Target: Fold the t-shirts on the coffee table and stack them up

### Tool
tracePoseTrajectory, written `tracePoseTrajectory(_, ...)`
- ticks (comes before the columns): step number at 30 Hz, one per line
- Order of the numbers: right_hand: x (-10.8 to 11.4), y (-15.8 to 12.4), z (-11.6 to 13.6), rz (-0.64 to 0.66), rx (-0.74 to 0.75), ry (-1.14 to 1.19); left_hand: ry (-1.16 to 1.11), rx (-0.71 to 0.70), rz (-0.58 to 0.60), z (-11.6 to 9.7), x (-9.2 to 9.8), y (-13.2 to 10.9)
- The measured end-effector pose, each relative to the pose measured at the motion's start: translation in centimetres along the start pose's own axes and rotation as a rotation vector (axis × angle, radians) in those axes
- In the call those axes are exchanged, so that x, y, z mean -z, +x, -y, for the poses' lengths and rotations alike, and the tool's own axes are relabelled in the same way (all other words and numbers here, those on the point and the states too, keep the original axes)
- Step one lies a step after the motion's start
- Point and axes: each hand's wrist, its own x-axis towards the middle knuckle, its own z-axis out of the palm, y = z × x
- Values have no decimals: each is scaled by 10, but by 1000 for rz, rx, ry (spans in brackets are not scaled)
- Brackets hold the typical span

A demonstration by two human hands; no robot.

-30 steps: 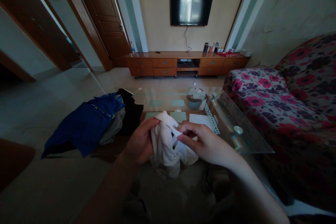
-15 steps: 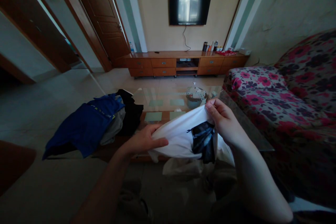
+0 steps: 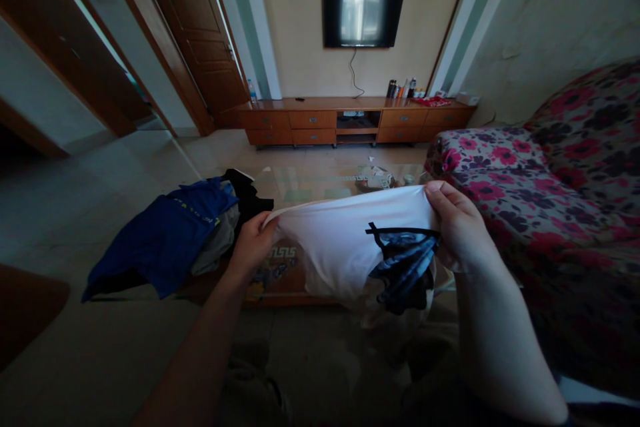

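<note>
A white garment [image 3: 330, 233], most likely a T-shirt, is stretched between my two hands over the near side of the glass table. Closed on its left edge is my left hand [image 3: 256, 240]. My right hand [image 3: 456, 220] pinches the upper right corner between thumb and fingers. A patch of dark blue-grey patterned cloth with a black strip [image 3: 405, 263] shows on the right part of the garment; whether it is a print or a separate piece, I cannot tell. The lower part hangs loose in folds.
Left on the glass coffee table [image 3: 310, 177] lies a pile of clothes with a blue shirt [image 3: 165, 227] on top, plus grey and black pieces. A basket [image 3: 375, 179] stands at the table's far side. A flowered sofa [image 3: 505, 167] borders the right. Beyond is a TV cabinet [image 3: 313, 119].
My hands have moved apart, the left one leftward and up, the right one rightward. The white garment is pulled wider and straighter, and more of the dark patterned part shows.
</note>
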Motion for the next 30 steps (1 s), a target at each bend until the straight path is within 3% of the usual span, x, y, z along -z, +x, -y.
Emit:
tracePoseTrajectory(4, 4, 4, -6, -89, -10, 77, -142, 124, -81, 9, 4, 5)
tracePoseTrajectory(9, 3, 6, -8, -87, -8, 97, -463, 365, 95, 0, 0, 3)
tracePoseTrajectory(13, 3, 7, -11, -79, 57, 15, -716, 508, 116, -17, 2, 3)
tracePoseTrajectory(16, 7, 8, -18, -23, 23, -28, -783, 492, 75, -17, 7, 11)
tracePoseTrajectory(18, 10, 7, -23, 120, -52, -104, -745, 460, 24, -12, 9, 17)
tracePoseTrajectory(20, 8, 5, -28, 278, -134, -163, -583, 351, -71, -6, 6, 17)
tracePoseTrajectory(22, -1, 0, -29, 366, -178, -139, -322, 148, -129, -5, -3, 7)
tracePoseTrajectory(24, -17, -8, -29, 405, -169, -77, -102, -52, -33, -9, -18, -13)
tracePoseTrajectory(26, -37, -18, -28, 441, -113, -39, -65, -140, 289, -15, -38, -38)
tracePoseTrajectory(28, -55, -30, -27, 494, -43, -9, -63, -110, 629, -17, -56, -59)
tracePoseTrajectory(30, -67, -40, -23, 557, 15, 14, -26, -48, 733, -12, -69, -71)
